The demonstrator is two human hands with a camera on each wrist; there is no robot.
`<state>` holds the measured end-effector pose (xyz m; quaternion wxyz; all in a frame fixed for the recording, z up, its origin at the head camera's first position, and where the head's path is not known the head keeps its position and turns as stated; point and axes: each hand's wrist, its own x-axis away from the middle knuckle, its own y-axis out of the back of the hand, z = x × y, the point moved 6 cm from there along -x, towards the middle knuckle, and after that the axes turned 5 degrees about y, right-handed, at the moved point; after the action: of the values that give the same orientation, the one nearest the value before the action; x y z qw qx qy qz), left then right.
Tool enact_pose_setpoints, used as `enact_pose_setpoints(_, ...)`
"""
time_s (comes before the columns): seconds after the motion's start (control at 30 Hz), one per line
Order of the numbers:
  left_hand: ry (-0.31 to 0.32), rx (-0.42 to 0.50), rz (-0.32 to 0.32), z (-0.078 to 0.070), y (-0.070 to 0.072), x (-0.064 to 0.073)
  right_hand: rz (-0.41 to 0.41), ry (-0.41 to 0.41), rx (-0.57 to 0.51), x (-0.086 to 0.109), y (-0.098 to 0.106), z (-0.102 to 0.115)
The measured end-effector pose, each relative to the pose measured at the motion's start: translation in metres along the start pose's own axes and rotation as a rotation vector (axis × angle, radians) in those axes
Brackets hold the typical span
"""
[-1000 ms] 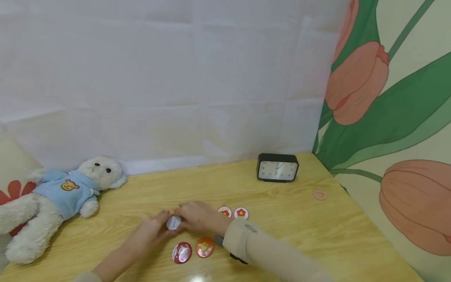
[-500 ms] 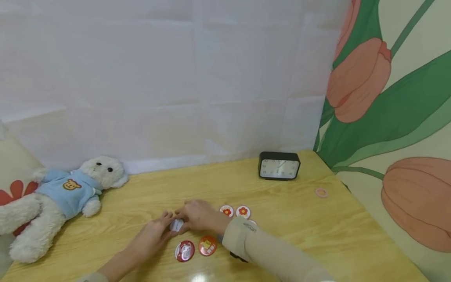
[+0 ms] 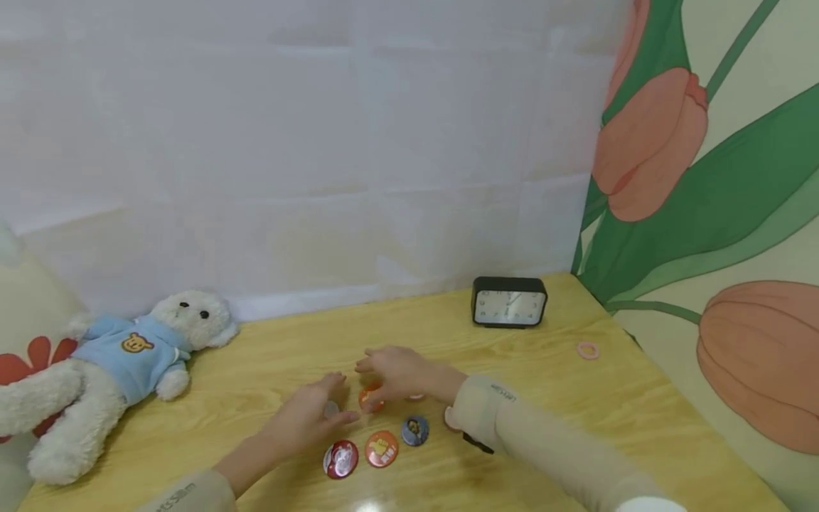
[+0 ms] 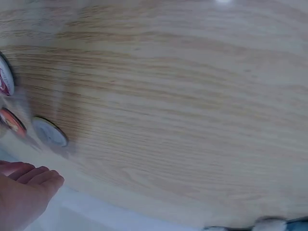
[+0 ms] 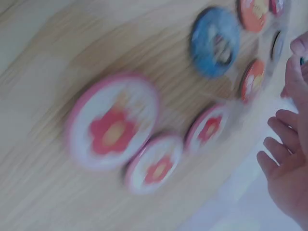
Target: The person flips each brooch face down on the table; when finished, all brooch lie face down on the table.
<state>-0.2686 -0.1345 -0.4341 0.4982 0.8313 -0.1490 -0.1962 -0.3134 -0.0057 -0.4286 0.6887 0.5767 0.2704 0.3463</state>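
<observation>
A pale round badge [image 4: 50, 132] lies on the table beside my left hand [image 3: 307, 419], whose fingers are extended and apart from it in the left wrist view. My right hand [image 3: 398, 373] hovers over the far side of the badge group, fingers spread and holding nothing that I can see. Partly behind its thumb is an orange badge [image 3: 370, 400]. Closer to me lie a blue badge [image 3: 415, 430], a second orange badge [image 3: 382, 449] and a red badge [image 3: 340, 459]. Three white badges with red flowers, one a larger flower badge [image 5: 114, 122], show in the right wrist view.
On the left of the table lies a white plush bear [image 3: 137, 363] in a blue top. A black alarm clock [image 3: 509, 303] stands at the back right, with a pink ring [image 3: 587, 350] in front of it. White cloth [image 3: 288, 163] hangs behind the table.
Both hands were together around the pale badge; they have now come apart. The right hand has moved right and away from me, and the blue and far orange badges have come into view.
</observation>
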Motion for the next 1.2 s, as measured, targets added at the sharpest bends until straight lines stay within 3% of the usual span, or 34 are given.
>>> enact_pose_setpoints(0.07,-0.004,-0.011,0.022,-0.008,-0.006,-0.005,0.018,-0.006,0.011,0.009,0.003,-0.007)
enact_pose_setpoints(0.27,-0.102,-0.007,0.062,-0.028,-0.021,-0.014,0.038,0.001,0.018,0.025,0.0,-0.018)
enact_pose_setpoints(0.57,-0.022,0.005,0.091,-0.032,-0.032,-0.014,0.064,0.047,0.075,0.03,-0.012,-0.017)
enact_pose_setpoints(0.83,-0.04,-0.029,-0.011,-0.031,-0.034,-0.014,0.023,0.057,0.092,0.03,-0.017,-0.016)
enact_pose_setpoints(0.97,-0.033,-0.126,-0.071,-0.029,-0.032,-0.016,0.02,0.063,0.11,0.029,-0.019,-0.014)
enact_pose_setpoints(1.07,-0.019,-0.19,-0.067,-0.028,-0.033,-0.017,0.019,0.061,0.131,0.029,-0.019,-0.015)
enact_pose_setpoints(1.2,-0.02,-0.182,-0.04,-0.028,-0.035,-0.017,0.0,0.068,0.124,0.028,-0.018,-0.014)
